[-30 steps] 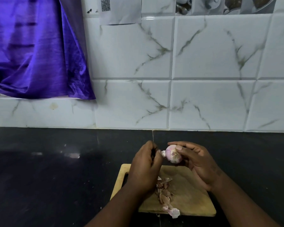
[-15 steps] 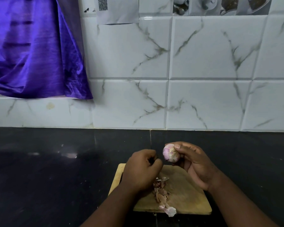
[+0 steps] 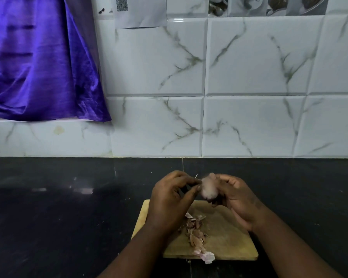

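A small pinkish onion point(image 3: 208, 188), blurred by motion, sits in the curled fingers of my right hand point(image 3: 235, 199), which holds it above the far edge of a wooden cutting board point(image 3: 229, 235). My left hand point(image 3: 169, 199) is right beside the onion, its fingertips touching the skin. It grips what looks like a small knife point(image 3: 195, 175); only a thin pale tip and a dark strip between the fingers show. A pile of dry onion peels point(image 3: 195, 229) lies in the middle of the board, with one pale piece point(image 3: 207, 257) at its near edge.
The board lies on a black stone countertop point(image 3: 68, 217) against a white marble-patterned tiled wall point(image 3: 249, 127). A purple cloth point(image 3: 38, 67) hangs at the upper left. A paper with a QR code point(image 3: 139, 11) is stuck to the wall.
My left hand dropped away from the onion toward the board, then came back up to touch it. The onion has turned in my right hand and is now blurred.
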Motion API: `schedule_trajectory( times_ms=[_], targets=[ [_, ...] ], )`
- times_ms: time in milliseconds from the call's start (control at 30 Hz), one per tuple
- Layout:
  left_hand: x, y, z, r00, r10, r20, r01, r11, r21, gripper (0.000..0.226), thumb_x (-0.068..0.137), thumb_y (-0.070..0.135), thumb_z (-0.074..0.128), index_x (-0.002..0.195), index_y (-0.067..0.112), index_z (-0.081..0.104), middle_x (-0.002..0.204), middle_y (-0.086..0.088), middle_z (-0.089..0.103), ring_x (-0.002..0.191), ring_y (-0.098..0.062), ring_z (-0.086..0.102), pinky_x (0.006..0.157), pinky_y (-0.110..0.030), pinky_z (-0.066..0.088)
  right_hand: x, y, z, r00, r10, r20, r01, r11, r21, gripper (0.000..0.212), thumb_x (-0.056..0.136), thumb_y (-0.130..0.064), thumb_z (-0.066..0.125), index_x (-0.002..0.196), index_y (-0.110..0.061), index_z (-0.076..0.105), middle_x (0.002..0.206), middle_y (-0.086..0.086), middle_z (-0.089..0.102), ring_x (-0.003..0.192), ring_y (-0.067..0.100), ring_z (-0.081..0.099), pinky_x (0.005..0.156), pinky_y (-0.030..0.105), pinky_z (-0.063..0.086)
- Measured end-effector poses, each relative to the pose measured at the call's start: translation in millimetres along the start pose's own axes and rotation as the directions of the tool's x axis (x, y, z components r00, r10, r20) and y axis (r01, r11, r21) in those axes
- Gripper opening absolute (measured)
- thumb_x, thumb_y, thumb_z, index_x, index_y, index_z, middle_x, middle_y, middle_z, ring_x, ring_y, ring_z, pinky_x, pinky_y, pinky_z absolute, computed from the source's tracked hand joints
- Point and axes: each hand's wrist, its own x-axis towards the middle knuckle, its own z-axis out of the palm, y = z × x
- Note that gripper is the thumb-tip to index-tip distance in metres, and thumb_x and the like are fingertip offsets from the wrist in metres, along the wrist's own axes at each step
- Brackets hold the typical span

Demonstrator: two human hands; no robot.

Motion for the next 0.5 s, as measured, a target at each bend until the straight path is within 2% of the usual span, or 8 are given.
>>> schedule_trajectory(
  times_ms=[167, 333, 400, 500],
  targets=[
    [0.0, -2.2, 0.5, 0.999, 0.036, 0.017, -0.036, 0.999, 0.036, 0.014, 0.089, 0.014, 0.082, 0.099, 0.024, 0.083, 0.092, 0.016, 0.073, 0.086, -0.001, 0.069, 0.073, -0.010, 0.049, 0.2, 1.1, 0.2, 1.000, -0.005, -0.007, 0.005, 0.999, -0.039, 0.048, 0.081, -0.045, 0.073, 0.096, 0.000, 0.079, 0.084, 0.022, 0.071, 0.069, 0.023, 0.061, 0.060, 0.033, 0.050],
    [-1.5, -2.5, -0.1, 0.990, 0.113, 0.090, -0.127, 0.977, 0.169, 0.013, 0.092, 0.021, 0.076, 0.104, 0.024, 0.080, 0.097, 0.013, 0.070, 0.086, -0.002, 0.065, 0.071, -0.024, 0.055, -0.7, 2.9, -1.8, 1.000, 0.000, 0.002, 0.000, 0.997, -0.083, 0.053, 0.081, -0.050, 0.078, 0.096, 0.000, 0.079, 0.096, 0.038, 0.070, 0.081, 0.034, 0.062, 0.074, 0.043, 0.050],
    [-1.5, -2.3, -1.0, 0.983, 0.147, 0.107, -0.166, 0.964, 0.209, 0.015, 0.092, 0.022, 0.072, 0.105, 0.023, 0.078, 0.098, 0.011, 0.069, 0.088, -0.004, 0.064, 0.070, -0.026, 0.055, -1.3, 2.6, -2.2, 1.000, 0.010, 0.014, -0.008, 0.995, -0.096, 0.049, 0.083, -0.046, 0.075, 0.097, 0.001, 0.079, 0.096, 0.035, 0.072, 0.080, 0.032, 0.065, 0.074, 0.040, 0.053],
    [-1.4, -2.7, -1.1, 0.983, 0.150, 0.106, -0.170, 0.961, 0.218, 0.014, 0.092, 0.021, 0.073, 0.105, 0.023, 0.078, 0.099, 0.012, 0.068, 0.087, -0.002, 0.062, 0.070, -0.023, 0.054, -1.8, 1.5, -1.1, 1.000, 0.015, 0.019, -0.013, 0.994, -0.112, 0.048, 0.084, -0.043, 0.071, 0.097, 0.002, 0.078, 0.088, 0.025, 0.074, 0.074, 0.025, 0.066, 0.066, 0.031, 0.054]
  ],
)
